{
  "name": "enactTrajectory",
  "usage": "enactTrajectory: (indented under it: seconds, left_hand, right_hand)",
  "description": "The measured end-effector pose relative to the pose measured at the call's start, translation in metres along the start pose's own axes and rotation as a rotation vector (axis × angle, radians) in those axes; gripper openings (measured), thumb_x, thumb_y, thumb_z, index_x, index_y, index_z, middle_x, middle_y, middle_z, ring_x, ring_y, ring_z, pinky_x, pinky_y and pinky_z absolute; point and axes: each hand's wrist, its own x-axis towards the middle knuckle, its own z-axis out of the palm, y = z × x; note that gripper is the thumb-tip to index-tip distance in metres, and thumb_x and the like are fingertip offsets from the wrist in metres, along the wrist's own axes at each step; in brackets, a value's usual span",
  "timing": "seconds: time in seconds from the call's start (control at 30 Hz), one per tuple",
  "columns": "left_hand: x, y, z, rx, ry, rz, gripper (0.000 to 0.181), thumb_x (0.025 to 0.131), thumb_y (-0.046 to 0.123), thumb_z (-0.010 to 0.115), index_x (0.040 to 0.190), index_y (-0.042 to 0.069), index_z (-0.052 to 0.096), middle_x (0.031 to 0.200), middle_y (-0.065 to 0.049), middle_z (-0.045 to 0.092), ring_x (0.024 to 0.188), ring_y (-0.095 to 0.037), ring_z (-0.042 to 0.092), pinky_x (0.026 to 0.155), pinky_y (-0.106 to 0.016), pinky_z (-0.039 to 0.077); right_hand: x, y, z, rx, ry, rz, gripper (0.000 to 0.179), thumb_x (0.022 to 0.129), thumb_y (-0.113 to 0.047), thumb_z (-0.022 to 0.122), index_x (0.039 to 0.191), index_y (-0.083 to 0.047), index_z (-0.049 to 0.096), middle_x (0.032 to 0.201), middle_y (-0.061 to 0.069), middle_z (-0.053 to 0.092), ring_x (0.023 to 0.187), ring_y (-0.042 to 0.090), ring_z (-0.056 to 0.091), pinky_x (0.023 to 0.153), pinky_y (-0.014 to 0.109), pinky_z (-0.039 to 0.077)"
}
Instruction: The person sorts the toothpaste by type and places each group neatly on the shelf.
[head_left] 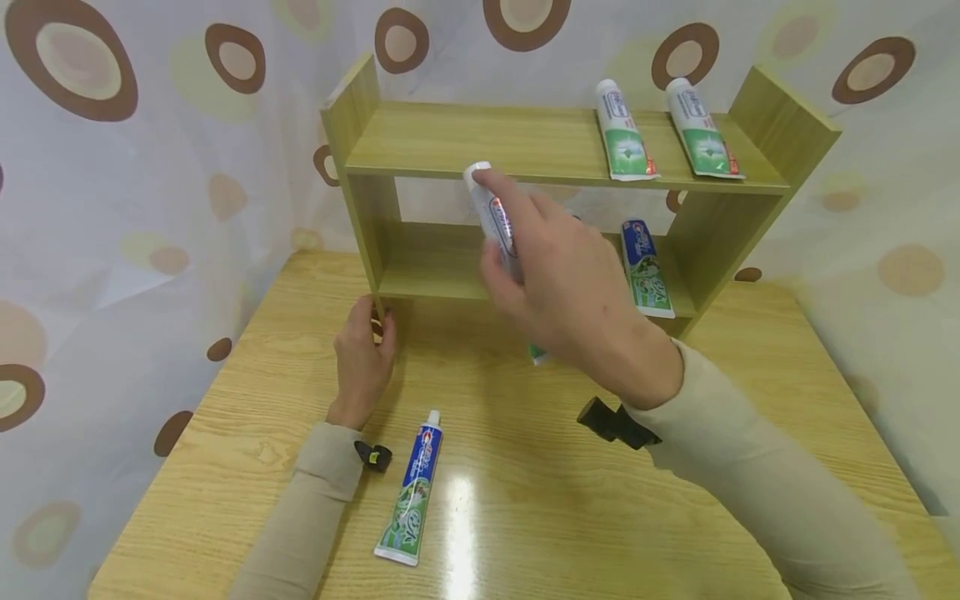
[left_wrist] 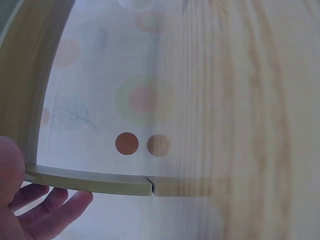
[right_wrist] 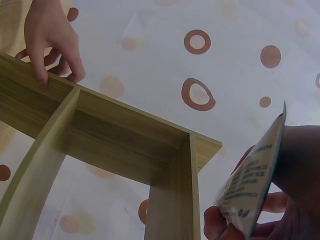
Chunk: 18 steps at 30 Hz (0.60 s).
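My right hand (head_left: 577,283) grips a white toothpaste tube (head_left: 491,208), cap end up, in front of the upper board of a wooden shelf (head_left: 480,137). In the right wrist view, the printed back of the toothpaste tube (right_wrist: 252,182) shows beside my fingers. My left hand (head_left: 363,358) holds the lower end of the shelf's left side panel. The left wrist view shows the left hand's fingers (left_wrist: 62,210) around that wooden edge. On the table (head_left: 277,367), a blue-and-green toothpaste tube (head_left: 414,492) lies near the left forearm.
Two white-and-green toothpaste tubes, one left (head_left: 627,133) and one right (head_left: 703,129), lie on the upper board's right half. A blue-and-green tube (head_left: 647,271) lies on the lower board at right. My right hand hides part of that board. A patterned sheet (head_left: 172,150) hangs behind.
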Motion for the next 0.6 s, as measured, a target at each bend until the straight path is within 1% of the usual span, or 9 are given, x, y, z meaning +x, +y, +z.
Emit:
enactTrajectory:
  seconds: [0.1,0.2,0.3,0.43,0.6]
  left_hand:
    - [-0.001,0.000,0.000,-0.002,-0.007,-0.010,0.021,0.109,0.004,0.061,0.126,-0.007,0.058,0.107,-0.027,0.071,0.084,-0.039,0.073,0.065,-0.050,0.066]
    - [-0.001,-0.001,0.000,-0.001,0.002,-0.007,0.020,0.109,0.003,0.061,0.126,-0.008,0.059,0.107,-0.027,0.071,0.084,-0.039,0.073,0.064,-0.051,0.066]
    - [-0.001,-0.001,0.000,0.004,0.009,-0.003,0.018,0.108,0.002,0.062,0.123,-0.008,0.060,0.106,-0.027,0.072,0.083,-0.038,0.073,0.062,-0.050,0.066]
    - [-0.001,0.000,0.000,0.008,0.008,-0.005,0.018,0.108,0.004,0.063,0.122,-0.007,0.060,0.106,-0.026,0.072,0.083,-0.037,0.073,0.062,-0.048,0.066]
    - [-0.001,-0.001,0.000,0.010,0.005,-0.010,0.019,0.109,0.005,0.064,0.123,-0.007,0.060,0.107,-0.025,0.072,0.084,-0.037,0.073,0.063,-0.046,0.066]
  right_hand:
    - [0.011,0.000,-0.005,-0.013,0.001,0.022,0.056,0.109,-0.024,0.057,0.164,-0.017,0.046,0.120,0.018,0.072,0.079,0.029,0.070,0.059,0.039,0.061]
    - [0.023,0.000,-0.006,-0.027,-0.018,0.051,0.057,0.110,-0.025,0.055,0.165,-0.019,0.044,0.113,0.017,0.070,0.075,0.029,0.066,0.055,0.037,0.057]
    - [0.032,0.002,-0.005,-0.046,-0.025,0.060,0.056,0.109,-0.024,0.054,0.165,-0.019,0.044,0.109,0.017,0.069,0.074,0.030,0.065,0.055,0.038,0.055]
    - [0.041,0.003,-0.005,-0.060,-0.018,0.051,0.056,0.109,-0.022,0.053,0.164,-0.016,0.044,0.106,0.017,0.067,0.073,0.030,0.062,0.056,0.039,0.053]
    - [0.049,0.004,-0.004,-0.061,-0.030,0.064,0.057,0.109,-0.021,0.053,0.165,-0.016,0.043,0.109,0.018,0.067,0.078,0.031,0.062,0.060,0.041,0.053]
